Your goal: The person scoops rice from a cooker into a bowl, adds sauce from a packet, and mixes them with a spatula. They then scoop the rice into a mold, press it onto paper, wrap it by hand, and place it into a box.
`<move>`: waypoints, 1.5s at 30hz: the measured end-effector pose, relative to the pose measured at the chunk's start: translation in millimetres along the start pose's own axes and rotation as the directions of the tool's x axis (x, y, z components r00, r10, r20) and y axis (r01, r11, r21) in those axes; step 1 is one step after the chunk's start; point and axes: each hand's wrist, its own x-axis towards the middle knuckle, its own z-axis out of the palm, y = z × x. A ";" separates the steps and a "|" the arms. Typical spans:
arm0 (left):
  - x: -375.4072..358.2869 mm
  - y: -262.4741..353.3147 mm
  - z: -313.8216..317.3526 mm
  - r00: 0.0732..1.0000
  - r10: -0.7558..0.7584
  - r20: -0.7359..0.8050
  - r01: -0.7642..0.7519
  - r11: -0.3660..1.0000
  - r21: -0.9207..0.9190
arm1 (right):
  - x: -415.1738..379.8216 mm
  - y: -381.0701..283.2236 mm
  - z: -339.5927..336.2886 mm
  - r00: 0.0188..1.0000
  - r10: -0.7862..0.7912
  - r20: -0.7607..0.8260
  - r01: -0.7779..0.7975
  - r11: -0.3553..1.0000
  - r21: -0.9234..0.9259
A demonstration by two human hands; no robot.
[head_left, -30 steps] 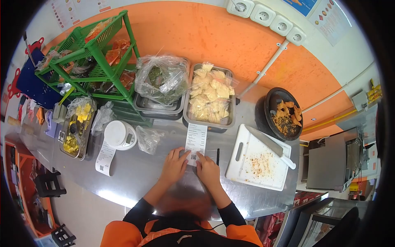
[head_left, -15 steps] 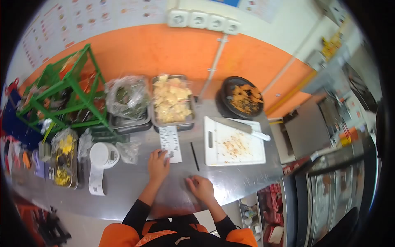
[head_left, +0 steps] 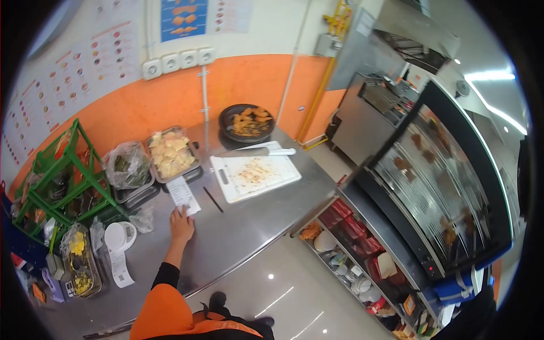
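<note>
My left hand [head_left: 182, 225] rests palm down on the steel worktop, its fingertips on the lower end of a printed receipt [head_left: 182, 194]. The fingers look stretched out rather than wrapped round the paper. Just right of the receipt lies a thin black pen-like stick [head_left: 213, 199]. Farther right is a white cutting board [head_left: 266, 184] strewn with crumbs, with a white-handled knife [head_left: 249, 152] along its far edge. Behind the receipt stands a metal tray of pale yellow pieces [head_left: 171, 156]. My right hand is out of view.
At left stand a green crate [head_left: 85, 170], a bag-covered tray [head_left: 129, 167], a white scale [head_left: 120, 235] and a container of yellow pieces [head_left: 79, 266]. A black bowl of fried pieces [head_left: 247, 122] is behind the board. A glass display case [head_left: 442, 175] and stocked shelves [head_left: 351, 255] stand right.
My view has swung to the right, bringing the display case and floor into sight. My right hand has left the view. My left hand remains at the receipt's lower end.
</note>
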 end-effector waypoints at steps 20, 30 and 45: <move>-452.1 517.8 220.9 0.582 0.762 0.283 -0.250 0.499 -0.830 | -301.3 395.6 -232.3 0.377 0.920 -0.108 -0.881 0.392 0.265; -681.8 822.0 351.3 -0.534 0.587 0.608 -0.620 0.217 -0.754 | -168.1 481.2 -340.1 0.345 0.917 0.200 -0.801 0.177 0.572; -1197.7 1234.9 358.0 -0.814 0.378 0.441 -0.260 0.442 -0.858 | -289.2 706.0 -433.5 0.041 0.834 0.551 0.302 -0.536 0.789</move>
